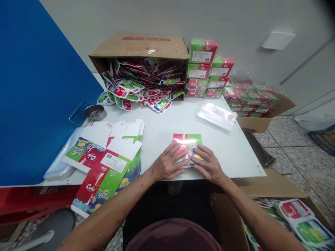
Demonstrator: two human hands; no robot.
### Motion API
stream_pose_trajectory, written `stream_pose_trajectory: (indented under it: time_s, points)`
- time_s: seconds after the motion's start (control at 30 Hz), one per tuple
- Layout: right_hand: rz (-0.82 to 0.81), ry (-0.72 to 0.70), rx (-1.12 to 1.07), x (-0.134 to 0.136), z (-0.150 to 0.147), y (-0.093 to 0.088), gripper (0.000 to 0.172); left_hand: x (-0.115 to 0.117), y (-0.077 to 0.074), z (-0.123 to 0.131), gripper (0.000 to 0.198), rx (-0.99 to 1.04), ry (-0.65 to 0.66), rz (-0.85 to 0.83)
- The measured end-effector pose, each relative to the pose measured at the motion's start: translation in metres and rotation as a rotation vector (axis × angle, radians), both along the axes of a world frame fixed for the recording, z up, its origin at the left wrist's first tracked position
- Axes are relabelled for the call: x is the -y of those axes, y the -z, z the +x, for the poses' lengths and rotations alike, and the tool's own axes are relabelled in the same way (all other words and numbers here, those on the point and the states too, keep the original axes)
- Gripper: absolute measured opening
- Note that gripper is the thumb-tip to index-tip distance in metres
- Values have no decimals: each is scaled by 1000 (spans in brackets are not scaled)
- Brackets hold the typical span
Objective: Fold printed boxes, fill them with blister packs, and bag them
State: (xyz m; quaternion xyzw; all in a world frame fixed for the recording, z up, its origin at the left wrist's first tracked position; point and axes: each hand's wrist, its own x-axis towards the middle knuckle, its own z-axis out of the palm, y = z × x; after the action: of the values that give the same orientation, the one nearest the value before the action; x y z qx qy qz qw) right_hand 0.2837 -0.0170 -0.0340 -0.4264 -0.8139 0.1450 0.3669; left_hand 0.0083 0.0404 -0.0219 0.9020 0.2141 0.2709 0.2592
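Note:
A small red-and-green Cola and Sprite carton (187,139) lies near the front edge of the white table, printed face up. My left hand (167,162) grips its left part, fingers spread over the red Cola side. From the right, my right hand (209,165) holds the Sprite side, with fingers bent onto the face. Both thumbs are at the carton's near edge, and the hands partly cover its lower half. Flat printed carton blanks (104,174) lie in an overlapping stack to the left, some jutting past the table edge.
A cardboard box (141,45) on its side spills printed pouches (146,90). Beside it stand stacked finished cartons (200,69). Clear plastic bags (217,116) lie at right, a metal bowl (95,112) at left. Open boxes of cartons (253,99) and pouches (303,223) stand right of the table.

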Motion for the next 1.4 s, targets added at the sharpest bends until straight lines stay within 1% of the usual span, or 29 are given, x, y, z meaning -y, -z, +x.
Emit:
stream_pose_trajectory:
  time_s: [0.07,0.17,0.23,0.37,0.5,0.57,0.63,0.7,0.77,0.87,0.93,0.97,1.0,1.07,1.13,1.23,1.33,1.4]
  points:
    - [14,-10,0,-2,0,4,43,-1,-3,-1,53,19,-6,-23]
    - [11,-11,12,-4,3,7,42,-1,-7,1,41,31,-71,-99]
    - [2,-15,25,-5,4,7,41,0,-9,3,36,58,-87,-129]
    - [16,-32,55,-6,5,-5,43,-1,-16,4,38,113,-64,-110]
    - [-4,-53,48,-8,3,-21,44,-4,-30,3,40,58,-54,-112]
    - [-26,-52,21,-8,3,-26,42,-5,-36,3,39,36,-56,-139]
    - [-65,-42,1,-8,3,-28,40,-5,-39,3,38,31,-48,-149]
    - [-99,-43,-9,-7,4,-27,39,-4,-38,2,37,23,-41,-138]
    - [-98,-62,-5,-5,5,-26,41,-2,-35,0,36,22,-47,-123]
    - [-49,-105,48,0,6,-21,51,2,-28,-3,46,30,-29,-124]
    - [-1,-92,73,3,4,-14,59,5,-22,-2,54,46,-30,-123]
    - [26,-68,67,4,3,-10,60,6,-18,-1,54,61,-50,-113]
    - [54,-40,53,5,2,-6,60,7,-15,0,50,79,-77,-87]
    - [87,-14,33,7,1,-1,58,8,-8,3,43,97,-120,18]
    - [83,-34,51,8,-1,-1,58,9,-3,6,42,92,-138,176]
    - [92,-28,51,4,-6,-3,59,6,-2,7,43,64,-165,378]
    - [135,0,-37,-11,-15,0,60,0,-4,5,43,32,-250,465]
    - [132,-28,-73,-26,-20,1,59,-5,-5,3,43,3,-321,490]
